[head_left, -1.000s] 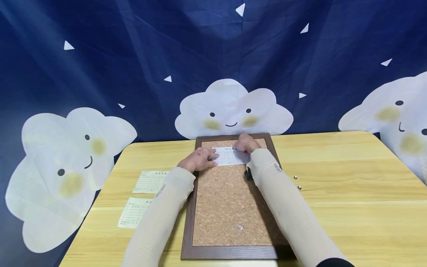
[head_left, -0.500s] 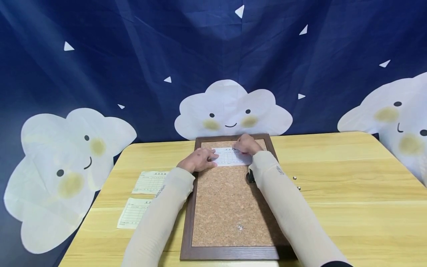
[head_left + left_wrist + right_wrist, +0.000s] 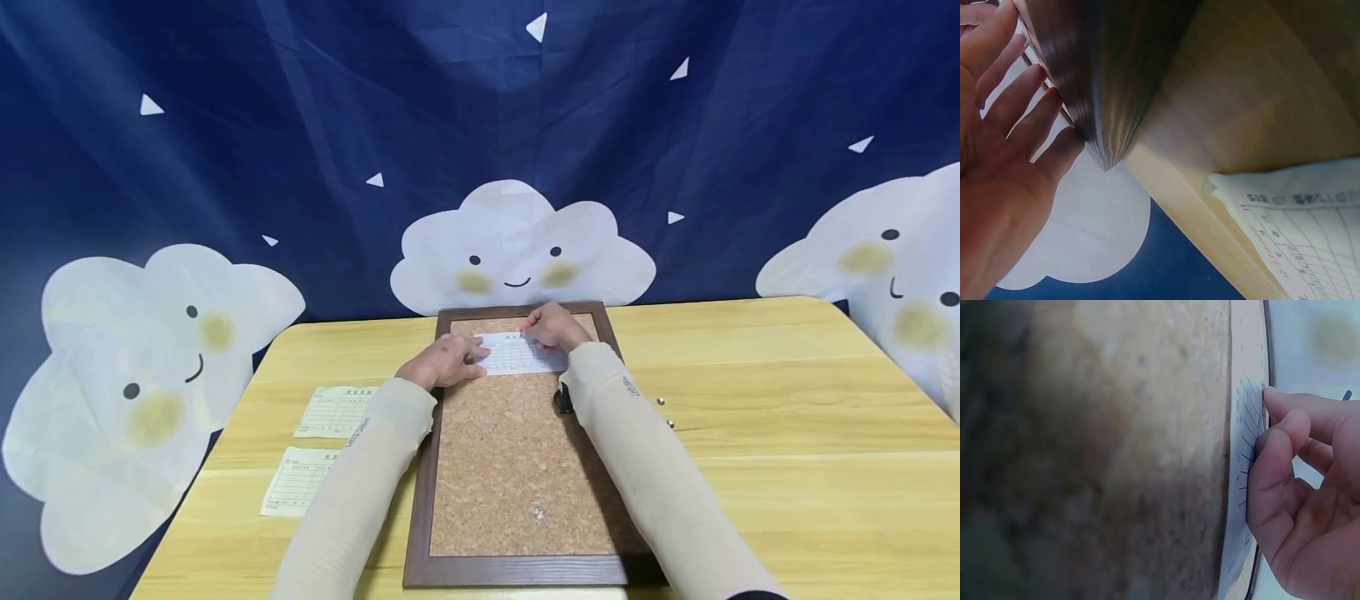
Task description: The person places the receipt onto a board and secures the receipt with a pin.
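Note:
A printed form slip lies flat at the far end of a wood-framed cork board. My left hand reaches over the board's left frame. Its fingers are spread and press on the slip's left end; the left wrist view shows its palm beside the dark frame. At the slip's top edge, near the middle, my right hand has a digit tip on a small metal thumbtack, mostly hidden by the hand. The other fingers are curled against the slip.
Two more form slips, an upper one and a lower one, lie on the wooden table left of the board. Two silver thumbtacks sit to its right. A blue cloud-patterned curtain hangs behind.
My right fingertips shift slightly at the slip's top edge, now covering more of the thumbtack that showed there before. The left hand and the slip stay in place; the head view shifts slightly.

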The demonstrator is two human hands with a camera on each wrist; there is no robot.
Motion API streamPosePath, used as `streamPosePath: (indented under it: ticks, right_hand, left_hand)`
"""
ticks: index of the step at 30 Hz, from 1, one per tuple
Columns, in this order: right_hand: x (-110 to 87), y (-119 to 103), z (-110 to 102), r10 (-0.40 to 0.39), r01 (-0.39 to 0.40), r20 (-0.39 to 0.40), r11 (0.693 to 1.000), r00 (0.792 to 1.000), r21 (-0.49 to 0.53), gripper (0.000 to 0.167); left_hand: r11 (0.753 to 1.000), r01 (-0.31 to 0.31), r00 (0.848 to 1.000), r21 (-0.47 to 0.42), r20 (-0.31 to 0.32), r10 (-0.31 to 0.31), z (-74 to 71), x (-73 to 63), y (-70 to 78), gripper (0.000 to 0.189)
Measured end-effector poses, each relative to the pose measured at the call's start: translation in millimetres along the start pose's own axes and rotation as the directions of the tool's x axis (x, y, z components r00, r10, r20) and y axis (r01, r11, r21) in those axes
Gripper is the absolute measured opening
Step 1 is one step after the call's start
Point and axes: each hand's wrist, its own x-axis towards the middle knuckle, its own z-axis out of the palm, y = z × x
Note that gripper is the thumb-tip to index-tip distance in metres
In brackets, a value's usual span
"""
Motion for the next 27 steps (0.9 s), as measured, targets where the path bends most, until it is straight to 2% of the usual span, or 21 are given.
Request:
streamPosePath:
  ticks: [8, 27]
  right_hand:
    - [-1.9, -0.1, -0.5, -0.015, 0.015, 0.002, 1.0, 1.0, -0.001, 0.008]
    - [5.5, 3.2, 0.9, 0.026, -0.027, 0.007, 1.0, 1.0, 0.015, 0.008]
  left_hand:
    - [1.0, 0.006, 1.0, -0.011, 0.002, -0.006, 1.1, 1.7, -0.7, 0.047]
    - [1.0, 0.021, 1.0, -0.014, 0.0, -0.021, 0.7, 0.9, -0.3, 0.047]
